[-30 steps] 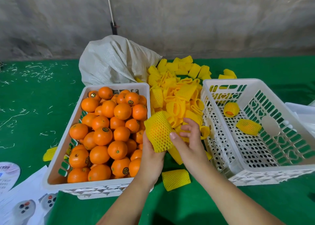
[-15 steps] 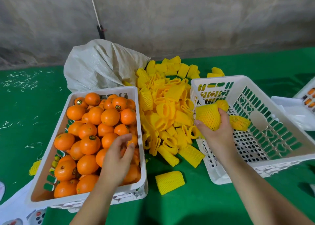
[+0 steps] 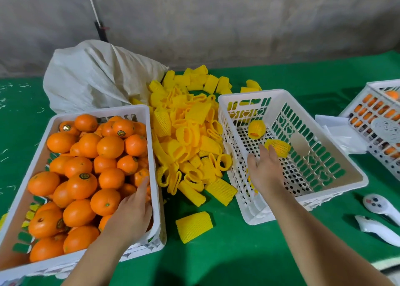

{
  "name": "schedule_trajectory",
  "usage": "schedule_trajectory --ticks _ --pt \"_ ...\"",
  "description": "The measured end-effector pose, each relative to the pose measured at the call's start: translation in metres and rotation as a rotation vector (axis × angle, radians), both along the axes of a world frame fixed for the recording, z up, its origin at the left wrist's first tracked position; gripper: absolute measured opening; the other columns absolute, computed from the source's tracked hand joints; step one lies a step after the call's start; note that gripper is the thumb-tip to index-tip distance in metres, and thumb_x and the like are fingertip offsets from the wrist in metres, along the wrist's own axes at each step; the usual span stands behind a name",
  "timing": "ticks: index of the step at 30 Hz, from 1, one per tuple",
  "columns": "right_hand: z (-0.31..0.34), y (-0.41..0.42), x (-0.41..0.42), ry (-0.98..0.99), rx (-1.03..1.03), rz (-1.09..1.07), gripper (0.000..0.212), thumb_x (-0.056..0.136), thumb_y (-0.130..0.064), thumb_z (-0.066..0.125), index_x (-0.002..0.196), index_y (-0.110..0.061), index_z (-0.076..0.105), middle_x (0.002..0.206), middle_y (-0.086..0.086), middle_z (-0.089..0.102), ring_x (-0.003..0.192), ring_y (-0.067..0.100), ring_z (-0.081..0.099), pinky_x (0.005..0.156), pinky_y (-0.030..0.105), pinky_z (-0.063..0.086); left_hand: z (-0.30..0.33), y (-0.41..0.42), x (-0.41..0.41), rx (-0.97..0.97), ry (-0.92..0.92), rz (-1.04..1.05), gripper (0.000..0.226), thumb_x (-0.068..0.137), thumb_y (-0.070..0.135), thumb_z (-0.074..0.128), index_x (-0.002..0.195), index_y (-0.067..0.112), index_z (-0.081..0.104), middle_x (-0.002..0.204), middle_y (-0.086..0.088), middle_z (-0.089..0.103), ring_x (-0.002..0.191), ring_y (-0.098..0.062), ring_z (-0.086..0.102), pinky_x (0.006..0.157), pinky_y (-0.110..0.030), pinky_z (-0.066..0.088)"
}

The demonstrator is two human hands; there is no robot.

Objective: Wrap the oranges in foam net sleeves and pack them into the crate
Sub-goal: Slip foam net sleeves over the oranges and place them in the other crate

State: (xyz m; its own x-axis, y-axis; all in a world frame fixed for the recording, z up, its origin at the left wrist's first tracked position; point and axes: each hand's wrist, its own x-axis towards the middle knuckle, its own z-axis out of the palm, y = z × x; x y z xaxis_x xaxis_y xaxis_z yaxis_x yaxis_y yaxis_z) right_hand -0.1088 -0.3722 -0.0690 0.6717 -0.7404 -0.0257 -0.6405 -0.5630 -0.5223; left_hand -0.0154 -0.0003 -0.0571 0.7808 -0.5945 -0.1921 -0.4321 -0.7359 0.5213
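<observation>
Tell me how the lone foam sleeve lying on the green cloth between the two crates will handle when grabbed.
The foam sleeve is open mesh, so probably very light and squashy. It lies on its curved side, so a nudge might roll it. The netted surface should grip well.

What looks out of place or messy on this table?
The yellow foam sleeves lie in a loose heap between the two crates, apparently spilled from the white sack. One sleeve lies apart from the heap. Pale scraps litter the green cloth at left.

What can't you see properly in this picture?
- Head view: the left hand covers whatever orange it is reaching for.
- The right hand hides part of the packing crate floor.
- The far crate is cut off by the right edge.
</observation>
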Motion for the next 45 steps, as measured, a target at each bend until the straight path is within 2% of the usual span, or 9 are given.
schedule_trajectory --ticks 2,4,11,15,20,24,30,36,45 --pt "0.001 0.004 0.0 0.036 -0.114 0.063 0.064 0.105 -0.05 0.037 0.162 -0.021 0.028 0.171 0.014 0.012 0.156 0.035 0.015 0.123 0.056 0.023 0.0 0.011 -0.005 0.195 -0.01 -0.062 0.047 0.114 0.041 0.032 0.16 0.039 0.027 0.165 -0.001 0.042 0.149 -0.021 0.041 0.121 -0.036 0.035" --pt "0.005 0.007 0.0 0.069 -0.244 0.138 0.064 0.104 -0.046 0.042 0.161 -0.02 0.028 0.17 0.016 0.011 0.155 0.037 0.016 0.122 0.056 0.024 0.004 0.024 -0.011 0.287 0.033 -0.081 0.054 0.112 0.048 0.033 0.165 0.037 0.025 0.174 0.008 0.017 0.16 -0.019 0.018 0.129 -0.036 0.019" --pt "-0.004 0.029 0.001 0.26 -0.596 0.512 0.093 0.092 -0.045 0.059 0.164 -0.023 0.004 0.169 0.012 -0.004 0.154 0.036 0.004 0.124 0.054 0.016 0.029 0.026 -0.01 0.283 0.048 0.035 0.062 0.101 0.055 0.061 0.157 0.039 0.039 0.147 0.006 0.052 0.124 -0.018 0.059 0.1 -0.029 0.052" --pt "-0.011 0.048 -0.004 0.229 -0.698 0.752 0.064 0.084 -0.045 0.072 0.142 -0.022 0.056 0.16 0.016 0.034 0.147 0.04 0.029 0.119 0.055 0.028 0.036 0.02 -0.003 0.321 0.063 0.036 0.051 0.097 0.054 0.065 0.143 0.036 0.054 0.126 0.005 0.063 0.1 -0.012 0.065 0.085 -0.032 0.059" --pt "-0.044 0.086 -0.016 0.67 0.122 0.816 0.041 0.094 -0.053 0.056 0.135 -0.048 0.056 0.17 0.004 0.012 0.156 0.032 0.0 0.122 0.061 0.005 0.035 0.016 -0.013 0.119 -0.023 0.227 0.064 0.085 0.054 0.08 0.137 0.034 0.049 0.134 0.005 0.042 0.096 -0.016 0.055 0.066 -0.023 0.047" --pt "-0.062 0.109 -0.024 0.771 0.57 0.653 0.06 0.096 -0.049 0.06 0.153 -0.035 0.045 0.17 0.007 0.021 0.153 0.033 0.024 0.121 0.049 0.028 0.039 0.007 -0.017 -0.317 -0.102 0.402 0.061 0.089 0.042 0.079 0.14 0.03 0.049 0.138 0.003 0.039 0.11 -0.01 0.044 0.079 -0.013 0.038" --pt "-0.064 0.125 -0.019 0.281 0.849 0.235 0.047 0.101 -0.026 0.064 0.144 -0.012 0.057 0.148 0.007 0.055 0.126 0.021 0.053 0.106 0.037 0.04 0.034 -0.037 -0.041 -0.786 0.26 0.368 0.052 0.091 0.05 0.064 0.14 0.039 0.054 0.135 0.011 0.056 0.116 0.005 0.059 0.09 -0.01 0.05" --pt "0.0 0.138 0.003 -0.396 0.852 0.132 0.015 0.096 -0.024 0.071 0.095 -0.037 0.08 0.107 -0.015 0.077 0.104 0.002 0.069 0.091 0.023 0.05 0.023 -0.065 -0.039 -0.933 0.552 0.431 0.031 0.093 0.048 0.049 0.119 0.055 0.065 0.133 0.012 0.057 0.112 -0.009 0.066 0.094 -0.043 0.062" --pt "0.034 0.162 0.017 -0.645 1.383 0.105 0.036 0.1 0.003 0.059 0.128 -0.018 0.062 0.112 0.01 0.071 0.102 0.021 0.071 0.087 0.036 0.057 0.017 -0.054 -0.029 -1.093 0.72 0.357 0.043 0.086 0.051 0.075 0.125 0.035 0.066 0.142 -0.014 0.054 0.124 -0.037 0.064 0.095 -0.053 0.06"
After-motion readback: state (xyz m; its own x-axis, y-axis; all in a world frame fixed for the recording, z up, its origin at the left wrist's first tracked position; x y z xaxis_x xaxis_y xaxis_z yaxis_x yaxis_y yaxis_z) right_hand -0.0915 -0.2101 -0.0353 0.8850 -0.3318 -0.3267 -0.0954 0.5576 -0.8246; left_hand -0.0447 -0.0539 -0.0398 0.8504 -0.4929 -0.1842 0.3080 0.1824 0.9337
